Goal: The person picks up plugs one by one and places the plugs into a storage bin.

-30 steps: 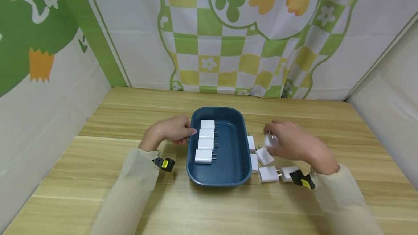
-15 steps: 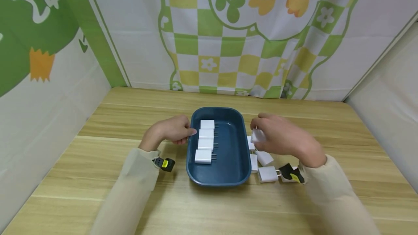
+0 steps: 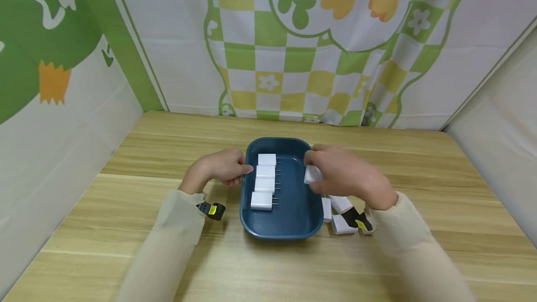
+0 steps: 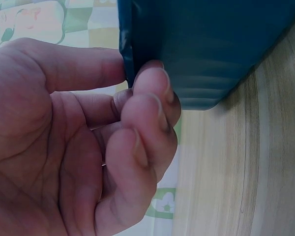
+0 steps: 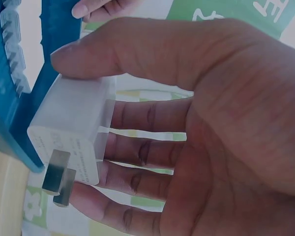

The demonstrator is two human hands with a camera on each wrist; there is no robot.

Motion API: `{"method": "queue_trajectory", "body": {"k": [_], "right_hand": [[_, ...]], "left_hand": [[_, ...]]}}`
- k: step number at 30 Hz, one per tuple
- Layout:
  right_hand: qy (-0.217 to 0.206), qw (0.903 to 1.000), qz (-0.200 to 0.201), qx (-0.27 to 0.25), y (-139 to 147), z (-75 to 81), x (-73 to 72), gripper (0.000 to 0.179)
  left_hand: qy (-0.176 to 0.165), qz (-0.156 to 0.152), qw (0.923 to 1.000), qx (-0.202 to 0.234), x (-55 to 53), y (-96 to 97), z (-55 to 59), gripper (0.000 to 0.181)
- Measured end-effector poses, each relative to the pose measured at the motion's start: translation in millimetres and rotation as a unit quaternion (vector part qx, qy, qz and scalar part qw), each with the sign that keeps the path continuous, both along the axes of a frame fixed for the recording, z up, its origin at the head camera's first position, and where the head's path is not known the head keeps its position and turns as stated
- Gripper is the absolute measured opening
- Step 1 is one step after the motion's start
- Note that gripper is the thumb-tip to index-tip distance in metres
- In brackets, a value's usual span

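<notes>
A dark blue plastic tray [image 3: 289, 234] sits mid-table with a column of several white plug chargers [image 3: 263, 184] along its left side, prongs pointing right. My left hand [image 3: 222, 166] pinches the tray's left rim between thumb and curled fingers; the left wrist view shows the tray wall [image 4: 201, 54] from outside. My right hand [image 3: 346, 171] holds another white charger [image 3: 312, 175] over the tray's right rim. In the right wrist view that charger [image 5: 69, 123] is between thumb and fingertips, its two flat metal prongs [image 5: 56, 172] facing the camera.
Several more white chargers [image 3: 341, 203] lie on the wooden table [image 3: 251, 269] right of the tray, partly hidden by the right wrist and its strap. A patterned curtain [image 3: 285, 59] hangs behind the table's far edge.
My right hand has carried the charger leftward from above the loose chargers to over the tray's right rim. The left hand and the tray have stayed in place.
</notes>
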State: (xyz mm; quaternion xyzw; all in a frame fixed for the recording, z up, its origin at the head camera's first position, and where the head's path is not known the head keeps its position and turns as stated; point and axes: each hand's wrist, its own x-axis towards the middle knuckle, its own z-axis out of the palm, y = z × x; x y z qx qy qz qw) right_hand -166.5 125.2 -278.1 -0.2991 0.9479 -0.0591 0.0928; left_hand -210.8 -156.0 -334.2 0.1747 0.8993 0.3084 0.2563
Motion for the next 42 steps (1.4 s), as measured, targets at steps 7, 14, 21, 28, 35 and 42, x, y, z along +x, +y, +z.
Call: {"method": "queue_trajectory", "body": {"k": [7, 14, 21, 28, 35, 42], "right_hand": [[0.001, 0.9997, 0.020, 0.011, -16, -3.7, -0.6, 0.040], [-0.009, 0.9992, 0.037, 0.011, -35, -6.3, -0.7, 0.040], [-0.022, 0.9985, 0.050, 0.005, -51, -13.2, -1.7, 0.041], [-0.035, 0.9973, 0.064, 0.002, -63, -23.8, -2.3, 0.040], [-0.037, 0.9964, 0.075, 0.016, -72, -30.8, -2.0, 0.042], [-0.018, 0.9944, 0.101, 0.021, -77, -36.3, -4.2, 0.033]], "left_hand": [[0.000, -0.001, 1.0000, 0.000, -0.3, 0.0, -0.2, 0.042], [0.000, -0.003, 1.0000, -0.001, -0.4, -0.7, -0.4, 0.042], [-0.001, -0.009, 0.9999, 0.008, -1.1, -1.7, -0.4, 0.045], [-0.004, -0.012, 0.9999, 0.010, -1.3, -2.3, 0.0, 0.045], [0.000, -0.015, 0.9998, 0.011, -1.8, -2.5, -0.9, 0.045], [0.000, -0.013, 0.9999, 0.010, -1.4, -2.6, 0.4, 0.045]]}}
